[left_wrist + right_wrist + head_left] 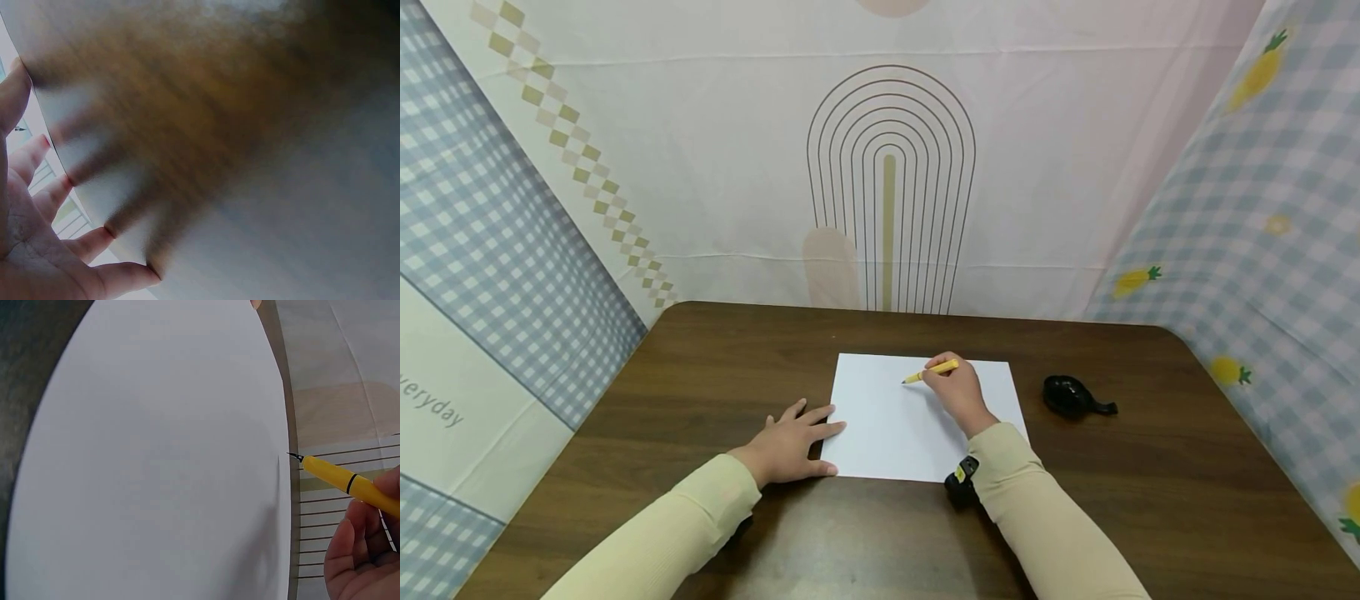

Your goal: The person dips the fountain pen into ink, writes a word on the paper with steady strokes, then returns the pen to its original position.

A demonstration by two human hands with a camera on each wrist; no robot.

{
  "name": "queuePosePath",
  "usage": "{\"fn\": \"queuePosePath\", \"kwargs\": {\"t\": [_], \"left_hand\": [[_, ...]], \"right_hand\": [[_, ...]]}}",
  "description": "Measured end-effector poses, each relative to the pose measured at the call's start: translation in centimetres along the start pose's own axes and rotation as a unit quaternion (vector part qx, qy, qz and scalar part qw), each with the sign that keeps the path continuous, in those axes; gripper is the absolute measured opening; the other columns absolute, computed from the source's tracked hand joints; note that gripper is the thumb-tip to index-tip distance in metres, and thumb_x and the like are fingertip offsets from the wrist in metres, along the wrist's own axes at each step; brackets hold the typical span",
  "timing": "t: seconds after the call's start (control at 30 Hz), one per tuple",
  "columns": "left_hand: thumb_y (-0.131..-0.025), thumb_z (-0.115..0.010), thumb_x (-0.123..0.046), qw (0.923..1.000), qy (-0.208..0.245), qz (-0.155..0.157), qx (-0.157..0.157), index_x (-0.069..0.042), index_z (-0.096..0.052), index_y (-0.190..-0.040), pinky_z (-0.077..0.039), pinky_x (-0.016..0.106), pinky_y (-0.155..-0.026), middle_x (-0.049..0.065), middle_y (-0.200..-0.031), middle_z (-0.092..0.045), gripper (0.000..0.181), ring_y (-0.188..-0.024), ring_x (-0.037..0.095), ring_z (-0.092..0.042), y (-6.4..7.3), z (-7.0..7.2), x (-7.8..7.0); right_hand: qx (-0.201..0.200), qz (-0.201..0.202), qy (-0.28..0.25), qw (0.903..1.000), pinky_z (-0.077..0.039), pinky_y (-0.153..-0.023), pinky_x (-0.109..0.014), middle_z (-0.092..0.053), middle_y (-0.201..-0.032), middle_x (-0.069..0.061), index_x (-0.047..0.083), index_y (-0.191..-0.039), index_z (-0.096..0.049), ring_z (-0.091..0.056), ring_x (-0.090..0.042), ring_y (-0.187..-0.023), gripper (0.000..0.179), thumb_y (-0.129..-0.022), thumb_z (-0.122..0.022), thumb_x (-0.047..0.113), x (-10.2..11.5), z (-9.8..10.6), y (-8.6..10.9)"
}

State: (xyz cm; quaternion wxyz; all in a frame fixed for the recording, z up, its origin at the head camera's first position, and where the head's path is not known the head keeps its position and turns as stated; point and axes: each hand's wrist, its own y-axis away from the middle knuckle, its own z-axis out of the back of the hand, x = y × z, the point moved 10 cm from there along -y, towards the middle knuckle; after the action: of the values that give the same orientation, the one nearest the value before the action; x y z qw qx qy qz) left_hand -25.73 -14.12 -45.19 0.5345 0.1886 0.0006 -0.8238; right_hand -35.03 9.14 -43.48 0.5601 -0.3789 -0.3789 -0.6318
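Note:
A white sheet of paper [880,433] lies flat on the brown table. My right hand [958,392] pinches a yellow pen [942,367] over the sheet's upper middle, its tip pointing left. The right wrist view shows the dark, pointed nib and black ring of the pen [331,475], with the curled fingers of my right hand [369,556] behind. At the sheet's left edge, my left hand [786,446] rests with fingers spread, thumb and some fingertips on the paper. Those spread fingers of my left hand [44,244] also appear in the left wrist view. No marks show on the paper.
A glossy black rounded object with a narrow neck [1070,397] lies right of the paper. The wooden table [760,342] has rounded far corners. Behind it hangs a white cloth [722,167] with line arches; blue checked cloth [1240,250] hangs at both sides.

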Motion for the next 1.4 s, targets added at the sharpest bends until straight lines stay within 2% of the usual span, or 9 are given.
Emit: {"fn": "queuePosePath", "kwargs": {"t": [0.23,0.83,1.4], "left_hand": [[-0.085,-0.070,-0.047,1.0000,0.002,-0.004,-0.002,-0.024,-0.050,-0.143,-0.024,0.078,-0.096,0.004,-0.154,-0.035,0.066,-0.142,0.045,-0.020,0.0,0.1,-0.1],[-0.084,-0.070,-0.048,1.0000,0.000,0.002,0.000,-0.027,-0.050,-0.143,-0.025,0.076,-0.096,0.002,-0.154,-0.035,0.066,-0.142,0.045,-0.021,-0.1,0.1,0.0],[-0.085,-0.070,-0.047,1.0000,0.006,-0.003,0.005,-0.024,-0.050,-0.143,-0.023,0.077,-0.096,0.004,-0.155,-0.034,0.066,-0.142,0.045,-0.020,0.2,0.2,-0.3]], "right_hand": [[0.002,0.000,0.005,1.0000,-0.043,-0.066,-0.024,-0.062,-0.098,-0.013,0.004,-0.094,-0.064,-0.052,-0.019,-0.081,0.010,-0.086,-0.066,0.010,-0.1,-0.5,-0.1],[0.013,0.003,0.020,0.9997,-0.043,-0.067,-0.025,-0.063,-0.097,-0.012,0.004,-0.092,-0.064,-0.053,-0.019,-0.081,0.009,-0.086,-0.067,0.009,0.2,-1.2,0.0],[0.016,0.017,0.033,0.9992,-0.042,-0.065,-0.024,-0.063,-0.094,-0.012,0.002,-0.092,-0.064,-0.052,-0.018,-0.079,0.009,-0.085,-0.064,0.007,0.6,-0.7,0.4]]}}
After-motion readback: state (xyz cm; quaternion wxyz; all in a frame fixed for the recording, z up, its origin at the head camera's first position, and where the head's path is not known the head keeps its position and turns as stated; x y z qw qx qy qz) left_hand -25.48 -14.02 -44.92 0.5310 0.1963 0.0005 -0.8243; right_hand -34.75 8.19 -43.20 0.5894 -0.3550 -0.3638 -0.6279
